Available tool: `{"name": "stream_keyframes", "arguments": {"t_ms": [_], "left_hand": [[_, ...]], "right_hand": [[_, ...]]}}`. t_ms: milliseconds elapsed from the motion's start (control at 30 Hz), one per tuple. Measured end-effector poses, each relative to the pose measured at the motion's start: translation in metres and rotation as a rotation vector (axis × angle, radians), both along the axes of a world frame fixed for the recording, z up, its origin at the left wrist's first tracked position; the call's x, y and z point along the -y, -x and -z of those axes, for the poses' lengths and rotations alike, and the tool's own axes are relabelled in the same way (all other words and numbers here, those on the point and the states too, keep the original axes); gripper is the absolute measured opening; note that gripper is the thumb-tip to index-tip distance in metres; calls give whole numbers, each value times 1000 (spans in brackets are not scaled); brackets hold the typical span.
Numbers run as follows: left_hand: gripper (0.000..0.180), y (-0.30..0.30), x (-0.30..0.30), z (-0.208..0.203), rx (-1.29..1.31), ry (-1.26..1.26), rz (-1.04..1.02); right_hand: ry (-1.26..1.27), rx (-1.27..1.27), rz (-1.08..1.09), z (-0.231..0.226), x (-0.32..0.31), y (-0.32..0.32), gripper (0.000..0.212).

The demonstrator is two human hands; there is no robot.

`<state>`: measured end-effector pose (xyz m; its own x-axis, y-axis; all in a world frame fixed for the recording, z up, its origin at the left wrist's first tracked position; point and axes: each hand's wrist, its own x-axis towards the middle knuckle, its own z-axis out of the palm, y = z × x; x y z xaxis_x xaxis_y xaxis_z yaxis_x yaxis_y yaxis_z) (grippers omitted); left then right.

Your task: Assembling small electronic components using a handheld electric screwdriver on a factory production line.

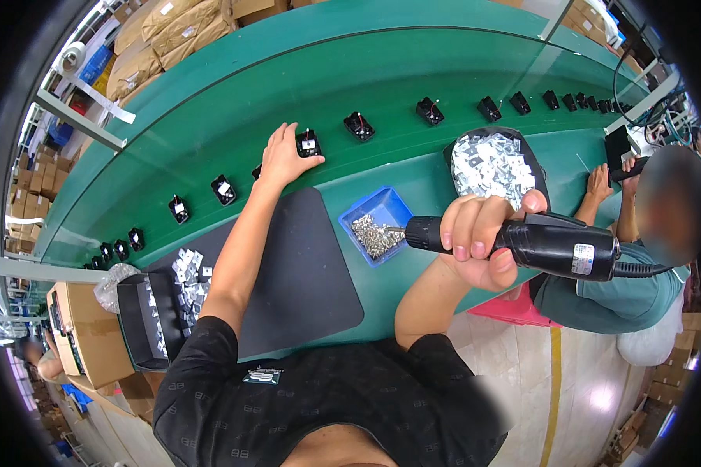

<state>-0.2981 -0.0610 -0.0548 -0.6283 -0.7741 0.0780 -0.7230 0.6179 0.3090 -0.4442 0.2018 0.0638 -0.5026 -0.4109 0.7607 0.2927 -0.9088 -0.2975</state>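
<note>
Gripping a black corded electric screwdriver [557,247], the right hand [483,243] wraps its fingers and thumb around the barrel, whose bit points left toward the small silver screws [375,238] in an open blue plastic bin [402,207]. The left hand [284,158], well apart from the right, reaches to a small black plastic housing [309,145] on the green conveyor belt [393,124]; thumb and fingers spread around it, though whether they clamp it is hard to tell. That housing sits in a long curving row of similar housings [430,111], several showing red wires, and another is partly hidden behind the left wrist.

Nearer the body, a dark grey mat [304,265] lies on the green table [417,179], left of the blue bin. Beyond the screwdriver stands a black container heaped with flat silver metal plates [491,165]. More plates [191,274] lie at the left, beside a black tray [136,311] and a cardboard box [93,335]. At the right sits a co-worker [619,300] in a green top.
</note>
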Motion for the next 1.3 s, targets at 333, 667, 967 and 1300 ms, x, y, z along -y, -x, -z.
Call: {"name": "stream_keyframes", "arguments": {"t_ms": [333, 667, 967, 1300], "left_hand": [[78, -4, 7, 25, -136, -20, 154], [69, -14, -25, 11, -385, -179, 217], [51, -32, -97, -15, -614, -322, 372], [33, -36, -141, -67, -586, -130, 580]], "right_hand": [[-7, 3, -22, 2, 3, 3, 53], [-37, 11, -39, 4, 4, 6, 54], [-51, 19, -33, 7, 6, 7, 55], [-105, 47, 74, 3, 10, -8, 56]]}}
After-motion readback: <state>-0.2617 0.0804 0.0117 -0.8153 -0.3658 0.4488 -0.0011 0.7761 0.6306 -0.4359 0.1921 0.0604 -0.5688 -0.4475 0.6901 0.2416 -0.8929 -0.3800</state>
